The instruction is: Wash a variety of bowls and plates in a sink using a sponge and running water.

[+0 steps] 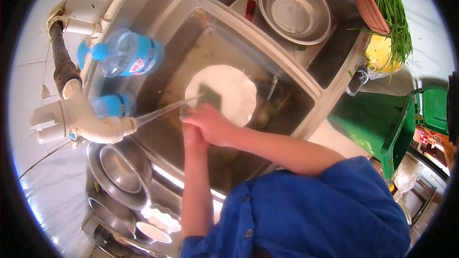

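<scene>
A white plate point(234, 83) with a scalloped rim is in the sink basin point(179, 52). Over its lower left part lies a dark green square scouring pad point(210, 96). My right hand point(210, 123) is closed at the pad's near edge and crosses over my left hand point(193, 136). The left hand is by the plate's near left rim, its fingers hidden behind the right hand. From the white pipe spout point(126, 128), a stream of water point(167, 109) runs toward the pad and my hands.
Blue-labelled bottles point(138, 57) stand left of the basin. A metal bowl point(294, 12) sits in the neighbouring basin. Farther right are a pink basket point(370, 5) of long green leaves and a green bin point(373, 124). Metal bowls point(117, 169) are stacked at lower left.
</scene>
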Available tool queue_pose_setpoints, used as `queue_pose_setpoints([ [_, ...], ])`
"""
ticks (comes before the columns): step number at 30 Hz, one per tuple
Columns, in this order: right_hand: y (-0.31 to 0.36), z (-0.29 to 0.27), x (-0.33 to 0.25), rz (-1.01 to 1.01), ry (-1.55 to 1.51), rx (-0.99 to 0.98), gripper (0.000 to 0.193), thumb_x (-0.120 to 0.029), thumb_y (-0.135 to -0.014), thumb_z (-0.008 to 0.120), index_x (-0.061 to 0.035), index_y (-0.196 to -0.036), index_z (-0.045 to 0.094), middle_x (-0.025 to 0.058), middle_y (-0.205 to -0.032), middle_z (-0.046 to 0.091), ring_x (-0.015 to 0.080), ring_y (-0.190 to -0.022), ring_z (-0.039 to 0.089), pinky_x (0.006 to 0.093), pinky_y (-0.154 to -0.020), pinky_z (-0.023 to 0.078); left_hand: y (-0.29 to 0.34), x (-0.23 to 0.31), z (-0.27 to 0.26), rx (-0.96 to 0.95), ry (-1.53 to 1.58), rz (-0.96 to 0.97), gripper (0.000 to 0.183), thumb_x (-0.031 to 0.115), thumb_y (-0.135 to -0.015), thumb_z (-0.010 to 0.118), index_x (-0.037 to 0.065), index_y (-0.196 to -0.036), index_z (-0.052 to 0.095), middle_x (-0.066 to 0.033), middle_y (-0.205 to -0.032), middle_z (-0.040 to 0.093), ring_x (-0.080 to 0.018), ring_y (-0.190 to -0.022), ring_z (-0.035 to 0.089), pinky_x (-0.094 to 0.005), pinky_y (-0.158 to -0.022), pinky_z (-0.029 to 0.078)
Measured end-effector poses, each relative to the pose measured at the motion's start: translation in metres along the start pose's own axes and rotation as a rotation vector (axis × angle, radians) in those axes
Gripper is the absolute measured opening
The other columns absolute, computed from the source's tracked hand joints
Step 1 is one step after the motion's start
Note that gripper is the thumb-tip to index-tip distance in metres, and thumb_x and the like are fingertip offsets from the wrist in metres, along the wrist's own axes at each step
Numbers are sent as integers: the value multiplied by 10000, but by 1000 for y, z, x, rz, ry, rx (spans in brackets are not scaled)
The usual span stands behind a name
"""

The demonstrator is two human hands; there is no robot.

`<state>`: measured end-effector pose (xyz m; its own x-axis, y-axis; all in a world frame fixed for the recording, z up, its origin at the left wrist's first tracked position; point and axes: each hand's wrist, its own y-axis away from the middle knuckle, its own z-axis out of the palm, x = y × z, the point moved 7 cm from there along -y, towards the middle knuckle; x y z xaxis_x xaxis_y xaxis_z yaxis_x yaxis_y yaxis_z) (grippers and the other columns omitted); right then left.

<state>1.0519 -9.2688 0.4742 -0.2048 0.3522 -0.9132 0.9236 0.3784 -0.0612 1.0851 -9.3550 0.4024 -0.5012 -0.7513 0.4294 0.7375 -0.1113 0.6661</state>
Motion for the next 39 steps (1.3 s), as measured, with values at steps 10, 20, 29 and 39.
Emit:
queue_pose_setpoints([
  [10,100,-135,97,463,22,371,157,-61,-821,635,-27,-971,669,116,-965,681,255,-907,646,347,-826,500,-39,55,3,54,-304,83,481,-161,-764,511,-40,-1228,544,-175,-1201,611,-312,-1136,604,-435,-945,535],
  [20,66,-163,78,693,-446,502,297,-129,-895,651,37,-1141,644,61,-993,677,152,-861,620,326,-794,513,-17,50,123,292,-1535,455,518,271,-865,697,-39,-1264,581,-260,-1309,554,-338,-1106,612,-418,-928,505],
  [29,38,-144,54,736,40,374,378,-218,-878,656,78,-1112,632,230,-956,696,357,-881,672,404,-790,518,62,-58,112,-269,-1883,828,508,44,-775,709,-90,-1217,496,-325,-1370,457,-482,-1275,451,-514,-1072,389],
  [39,6,-74,-69,225,79,216,439,-281,-884,618,-4,-1224,606,251,-1175,623,412,-1121,582,435,-960,460,29,23,40,-24,-394,140,351,134,-935,591,-3,-1257,562,-117,-1216,623,-255,-1110,613,-380,-900,521],
])
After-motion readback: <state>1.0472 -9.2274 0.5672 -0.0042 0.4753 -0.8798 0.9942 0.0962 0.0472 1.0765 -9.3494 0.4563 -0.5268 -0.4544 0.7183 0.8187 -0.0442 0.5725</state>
